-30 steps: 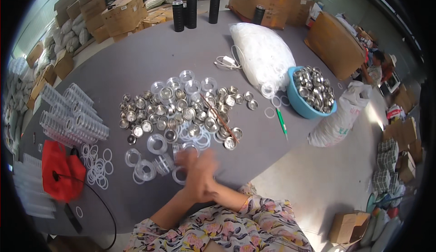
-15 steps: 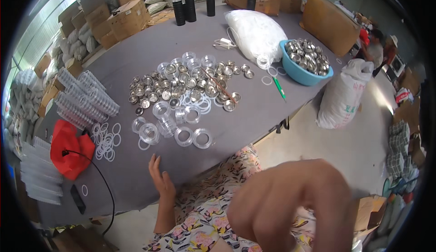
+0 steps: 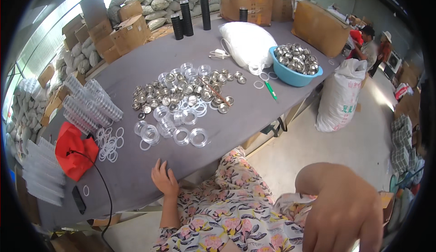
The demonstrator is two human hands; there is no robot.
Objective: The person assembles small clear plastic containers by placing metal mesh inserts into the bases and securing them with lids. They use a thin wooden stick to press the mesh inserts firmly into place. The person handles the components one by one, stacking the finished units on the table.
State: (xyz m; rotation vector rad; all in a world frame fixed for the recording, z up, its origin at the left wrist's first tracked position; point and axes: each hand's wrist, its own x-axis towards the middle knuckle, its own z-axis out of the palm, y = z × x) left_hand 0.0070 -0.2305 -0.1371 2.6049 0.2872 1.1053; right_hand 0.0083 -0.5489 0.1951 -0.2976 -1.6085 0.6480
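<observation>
My left hand [image 3: 164, 179] rests at the near edge of the grey table, its fingers apart and nothing in them. Large and close at the lower right is my right hand [image 3: 343, 209], bent at the wrist with its fingers hanging down and somewhat spread. The lower edge cuts off its fingertips; no held thing shows. Beyond my left hand lie clear plastic ring-shaped cases [image 3: 198, 137] and loose white rings [image 3: 108, 146]. A heap of small silver metal cups [image 3: 165, 96] covers the middle, with a thin brown stick [image 3: 215, 93] on top.
Stacked clear cases [image 3: 93, 104], a red cloth [image 3: 75, 154], a black cable [image 3: 108, 193] and a phone [image 3: 78, 200] are at left. A blue basin [image 3: 295, 77] of metal cups, a green pen-like tool [image 3: 271, 91] and a white bag [image 3: 249, 43] stand farther right. A sack [image 3: 340, 97] is beside the table.
My right hand has moved right and down, away from my lap. My left hand stays at the table edge with its fingers bent a little more. The view has shifted slightly.
</observation>
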